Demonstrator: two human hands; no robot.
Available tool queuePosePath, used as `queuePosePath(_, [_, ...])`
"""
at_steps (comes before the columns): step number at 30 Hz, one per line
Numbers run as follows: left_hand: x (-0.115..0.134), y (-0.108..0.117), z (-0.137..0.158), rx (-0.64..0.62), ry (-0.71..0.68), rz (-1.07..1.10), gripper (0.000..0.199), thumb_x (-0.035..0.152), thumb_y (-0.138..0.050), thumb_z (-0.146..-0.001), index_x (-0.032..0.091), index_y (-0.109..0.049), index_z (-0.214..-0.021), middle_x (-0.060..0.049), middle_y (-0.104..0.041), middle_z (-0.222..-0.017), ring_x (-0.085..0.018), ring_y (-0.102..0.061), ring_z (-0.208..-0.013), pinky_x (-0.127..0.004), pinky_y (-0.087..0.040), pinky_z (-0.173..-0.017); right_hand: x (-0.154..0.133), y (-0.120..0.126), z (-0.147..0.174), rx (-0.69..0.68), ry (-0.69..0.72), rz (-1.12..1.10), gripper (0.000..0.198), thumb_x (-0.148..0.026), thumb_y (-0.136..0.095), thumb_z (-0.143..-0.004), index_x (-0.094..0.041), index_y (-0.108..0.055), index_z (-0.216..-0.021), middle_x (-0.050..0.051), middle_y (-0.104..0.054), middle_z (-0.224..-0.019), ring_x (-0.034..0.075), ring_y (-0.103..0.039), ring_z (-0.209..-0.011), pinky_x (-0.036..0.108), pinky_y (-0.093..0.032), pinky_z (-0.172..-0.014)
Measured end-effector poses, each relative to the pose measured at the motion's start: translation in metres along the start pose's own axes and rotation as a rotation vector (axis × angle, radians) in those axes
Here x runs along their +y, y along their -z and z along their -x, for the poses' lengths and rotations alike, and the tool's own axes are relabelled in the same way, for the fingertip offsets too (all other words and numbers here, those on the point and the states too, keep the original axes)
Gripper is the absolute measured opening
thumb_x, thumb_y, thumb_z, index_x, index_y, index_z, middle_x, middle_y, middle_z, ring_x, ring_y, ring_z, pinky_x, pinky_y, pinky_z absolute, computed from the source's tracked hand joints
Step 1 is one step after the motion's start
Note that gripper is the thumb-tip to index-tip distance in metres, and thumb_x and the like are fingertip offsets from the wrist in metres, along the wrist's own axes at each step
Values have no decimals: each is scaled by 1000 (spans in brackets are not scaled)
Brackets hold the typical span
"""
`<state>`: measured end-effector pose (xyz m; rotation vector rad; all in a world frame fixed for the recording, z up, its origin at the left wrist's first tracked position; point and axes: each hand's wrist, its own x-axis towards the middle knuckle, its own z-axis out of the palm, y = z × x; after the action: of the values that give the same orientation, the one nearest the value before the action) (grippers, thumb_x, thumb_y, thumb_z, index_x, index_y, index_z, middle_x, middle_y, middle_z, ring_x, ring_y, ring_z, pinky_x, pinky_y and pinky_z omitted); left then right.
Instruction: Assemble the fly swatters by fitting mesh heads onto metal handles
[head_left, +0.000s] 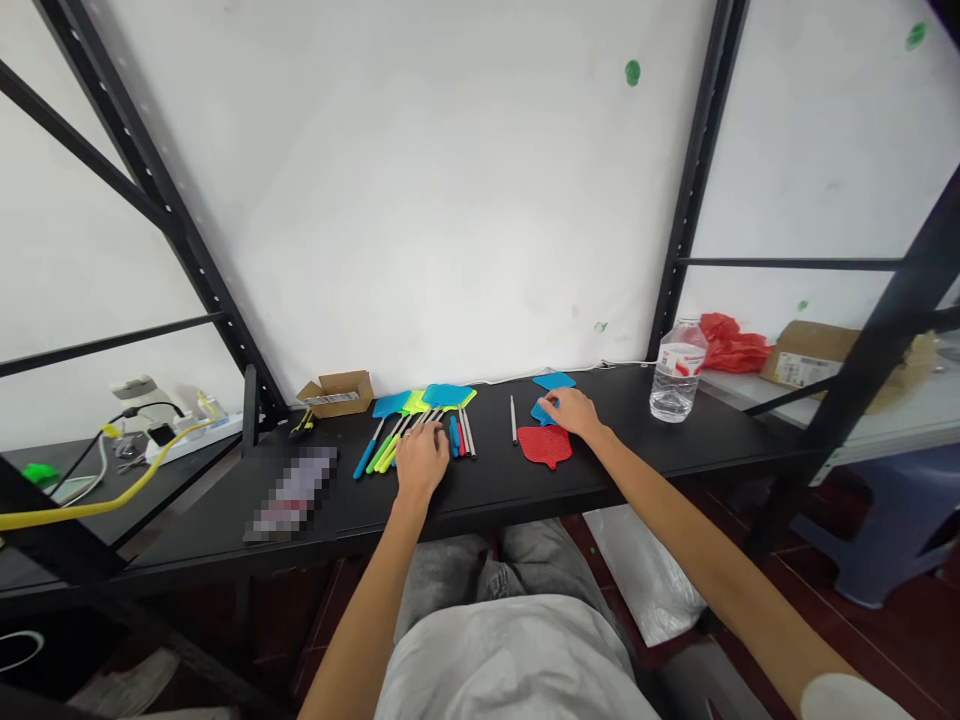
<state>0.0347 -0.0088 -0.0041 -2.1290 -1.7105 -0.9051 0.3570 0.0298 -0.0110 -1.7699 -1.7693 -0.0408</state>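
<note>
My left hand [422, 460] rests loosely over the handles of several fly swatters, its fingers apart; what lies beneath the palm is hidden. Those swatters have blue and yellow-green heads, with one blue head [448, 396] on top, and a blue handle [367, 452] at the left. Just right of that hand lie short blue and red handles [454, 437] and thin metal rods [469, 434]. My right hand [574, 412] has its fingertips closed on a blue swatter head [538, 412], partly covered. A red swatter head [545, 446] lies in front of it, another blue head [555, 381] behind.
A single metal rod [514, 420] lies mid-table. On the black tabletop [630, 445] stand a water bottle [674, 372] at right and a small open cardboard box [336, 394] at left. A blurred-out flat object [294, 495] lies front left. Black shelf posts [694, 180] rise at both sides.
</note>
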Motion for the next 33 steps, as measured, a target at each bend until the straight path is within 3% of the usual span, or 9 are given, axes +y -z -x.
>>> queuePosePath(3, [5,-2,-2,-112,-76,31,32,46,-46,-92,20,-66,-91,-10,-69,-90,-27,-62,-93,-36,-43,-83,-18,-4,-4,-28,18,17,39,-55,-51,-89,-23,-72,-83,9,-71,-89,26,-64,-89,33,-43,-75])
queuePosePath(6, [7,-3,-2,-142,-69,0,31,47,-52,-89,20,-65,-83,-9,-69,-85,-27,-63,-88,-35,-43,-79,-44,-14,-14,-108,-26,-8,41,-60,-63,-79,-20,-70,-72,14,-70,-82,31,-63,-94,37,-43,-78])
queuePosePath(11, [3,-3,0,-120,-32,1,25,38,-52,-90,19,-65,-82,-9,-69,-86,-25,-63,-88,-33,-42,-75,-77,-30,-31,-237,-190,-285,27,-28,-84,-51,-19,-60,-60,16,-68,-79,37,-63,-97,38,-45,-73])
queuePosePath(13, [0,-3,0,-76,-1,36,24,37,-49,-92,19,-65,-85,-8,-69,-88,-24,-63,-87,-31,-42,-72,-81,-34,-33,-257,-176,-369,26,-27,-81,-55,-20,-56,-55,13,-65,-65,33,-66,-82,35,-46,-65])
queuePosePath(15, [-3,-3,0,-34,19,79,24,36,-47,-93,20,-65,-89,-8,-68,-91,-23,-63,-87,-30,-42,-69,-83,-37,-31,-264,-149,-484,24,-36,-72,-67,-20,-56,-58,10,-64,-60,27,-66,-68,31,-45,-55])
queuePosePath(18, [-5,-4,0,-25,16,121,21,33,-47,-93,20,-64,-92,-8,-67,-92,-23,-62,-88,-29,-41,-67,-84,-42,-25,-217,-112,-650,31,-45,-45,-87,-20,-60,-77,11,-70,-78,18,-64,-61,27,-43,-48])
queuePosePath(20, [-6,-3,0,-34,14,138,19,31,-49,-93,20,-64,-93,-8,-67,-92,-23,-62,-88,-29,-41,-67,-85,-44,-22,-150,-124,-833,32,-45,-41,-90,-20,-59,-86,12,-71,-90,16,-64,-62,24,-43,-46])
queuePosePath(24, [-6,-2,1,-32,21,149,18,29,-49,-93,20,-64,-94,-7,-67,-92,-23,-62,-89,-29,-40,-67,-87,-43,-19,-52,-221,-1252,23,-41,-57,-82,-18,-58,-83,12,-72,-90,13,-60,-54,21,-37,-38])
queuePosePath(33, [-8,-5,0,-27,4,148,16,27,-50,-93,20,-64,-95,-6,-67,-94,-22,-61,-88,-28,-40,-67,-91,-40,-14,-105,-170,-1209,23,-39,-58,-85,-17,-62,-82,11,-73,-87,11,-59,-50,21,-34,-38])
